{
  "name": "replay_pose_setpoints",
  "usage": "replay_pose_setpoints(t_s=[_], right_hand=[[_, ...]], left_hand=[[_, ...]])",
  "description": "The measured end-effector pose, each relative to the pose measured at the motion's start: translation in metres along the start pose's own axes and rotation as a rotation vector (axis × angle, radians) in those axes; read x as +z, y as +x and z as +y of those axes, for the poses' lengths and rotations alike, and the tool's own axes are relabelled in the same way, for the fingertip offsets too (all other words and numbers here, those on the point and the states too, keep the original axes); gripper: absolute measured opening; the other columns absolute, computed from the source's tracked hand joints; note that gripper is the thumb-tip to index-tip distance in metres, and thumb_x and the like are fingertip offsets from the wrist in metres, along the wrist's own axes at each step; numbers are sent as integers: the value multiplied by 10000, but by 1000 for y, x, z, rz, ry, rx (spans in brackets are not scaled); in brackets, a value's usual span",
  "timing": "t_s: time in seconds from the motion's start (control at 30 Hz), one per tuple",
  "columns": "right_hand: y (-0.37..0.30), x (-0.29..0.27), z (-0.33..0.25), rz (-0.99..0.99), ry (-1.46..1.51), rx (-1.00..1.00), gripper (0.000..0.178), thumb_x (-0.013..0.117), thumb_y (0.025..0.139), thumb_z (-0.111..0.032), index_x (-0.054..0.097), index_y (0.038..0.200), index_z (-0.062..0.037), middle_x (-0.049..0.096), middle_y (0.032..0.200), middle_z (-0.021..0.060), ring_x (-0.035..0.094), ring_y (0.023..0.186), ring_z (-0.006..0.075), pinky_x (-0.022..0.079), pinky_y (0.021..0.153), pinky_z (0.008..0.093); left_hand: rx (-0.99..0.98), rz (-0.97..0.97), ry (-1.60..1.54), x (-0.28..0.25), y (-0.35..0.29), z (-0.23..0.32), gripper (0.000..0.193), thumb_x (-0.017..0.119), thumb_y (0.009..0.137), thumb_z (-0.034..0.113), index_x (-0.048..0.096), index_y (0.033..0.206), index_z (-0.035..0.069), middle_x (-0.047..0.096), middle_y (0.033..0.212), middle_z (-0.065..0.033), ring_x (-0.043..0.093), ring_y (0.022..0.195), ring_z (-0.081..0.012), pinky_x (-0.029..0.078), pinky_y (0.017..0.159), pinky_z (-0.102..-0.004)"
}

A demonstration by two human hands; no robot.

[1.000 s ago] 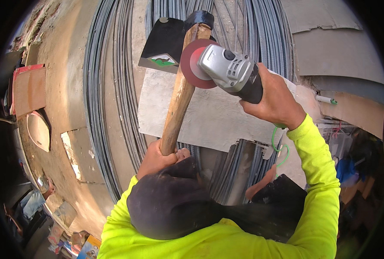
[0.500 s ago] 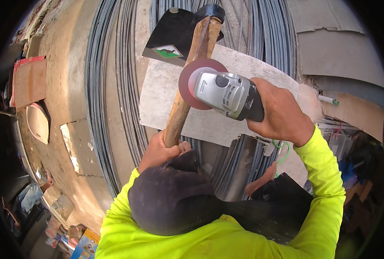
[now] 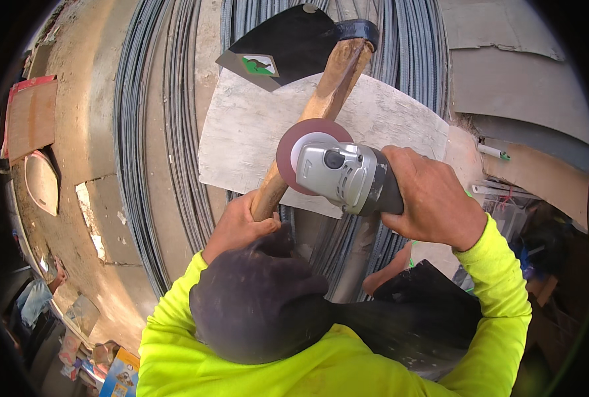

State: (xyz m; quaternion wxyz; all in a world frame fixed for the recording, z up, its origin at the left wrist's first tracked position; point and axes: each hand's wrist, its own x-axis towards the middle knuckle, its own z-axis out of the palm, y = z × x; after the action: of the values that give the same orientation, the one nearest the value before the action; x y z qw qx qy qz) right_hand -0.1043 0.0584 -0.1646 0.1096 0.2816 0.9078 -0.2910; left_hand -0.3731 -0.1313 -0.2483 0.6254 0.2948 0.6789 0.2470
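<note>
My left hand point(image 3: 237, 223) is closed round the lower end of a wooden hoe handle point(image 3: 329, 85). At the handle's far end sits the hoe's black blade point(image 3: 288, 43), with a green and white sticker. An angle grinder point(image 3: 344, 175) with a silver head is gripped in my right hand point(image 3: 433, 195). Its reddish-brown sanding disc point(image 3: 289, 149) overlaps the middle of the handle; from above I cannot tell whether they touch. Under the hoe and grinder lies a pale, worn board point(image 3: 238, 145).
Long bundles of steel rebar point(image 3: 137, 132) run along the ground on the left and beneath the board. Grey sheets point(image 3: 506, 86) are stacked at the right. A red-edged brown panel point(image 3: 33, 119) stands at the far left. A colourful box point(image 3: 121, 374) lies at lower left.
The grinder's disc has moved down the handle, nearer my left hand. The hoe's head has shifted a little to the right, with the handle tilting further that way. Both hands keep their grips.
</note>
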Motion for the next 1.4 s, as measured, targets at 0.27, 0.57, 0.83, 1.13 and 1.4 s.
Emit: replay_pose_setpoints(t_s=[0.27, 0.57, 0.83, 1.13, 1.4], right_hand=[[-24, 5, 55, 151, 95, 282, 610, 762, 703, -189, 484, 1191, 51, 682, 900, 286, 683, 840, 494, 556, 771, 520], [-57, 103, 70, 93, 266, 259, 600, 769, 713, -201, 523, 1201, 47, 678, 903, 296, 677, 884, 505, 543, 776, 500], [-63, 150, 79, 146, 346, 165, 681, 804, 707, -216, 503, 1263, 38, 685, 995, 290, 686, 946, 481, 549, 822, 496], [-61, 138, 119, 231, 388, 396, 639, 825, 714, -244, 513, 1191, 46, 694, 950, 291, 691, 895, 493, 546, 797, 506], [-58, 126, 122, 285, 403, 446, 587, 786, 709, -249, 518, 1128, 62, 688, 889, 300, 684, 877, 501, 540, 781, 524]], left_hand=[[5, -28, 326, 17, 11, -9, 467, 829, 749, 187, 640, 1111, -42, 688, 916, -247, 687, 844, -367, 523, 809, -427], [-17, 56, 484, 54, 23, -33, 360, 772, 765, 130, 606, 1021, -61, 664, 843, -302, 675, 863, -488, 522, 772, -489], [-36, 78, 498, 63, 27, -45, 316, 745, 770, 107, 610, 996, -68, 657, 828, -310, 668, 859, -500, 518, 763, -484], [-52, 87, 500, 64, 29, -38, 333, 745, 781, 115, 622, 1036, -61, 666, 824, -295, 691, 820, -449, 520, 746, -452], [-60, 61, 515, 64, 31, -43, 345, 744, 791, 122, 618, 1047, -71, 675, 803, -262, 680, 753, -381, 519, 729, -427]])
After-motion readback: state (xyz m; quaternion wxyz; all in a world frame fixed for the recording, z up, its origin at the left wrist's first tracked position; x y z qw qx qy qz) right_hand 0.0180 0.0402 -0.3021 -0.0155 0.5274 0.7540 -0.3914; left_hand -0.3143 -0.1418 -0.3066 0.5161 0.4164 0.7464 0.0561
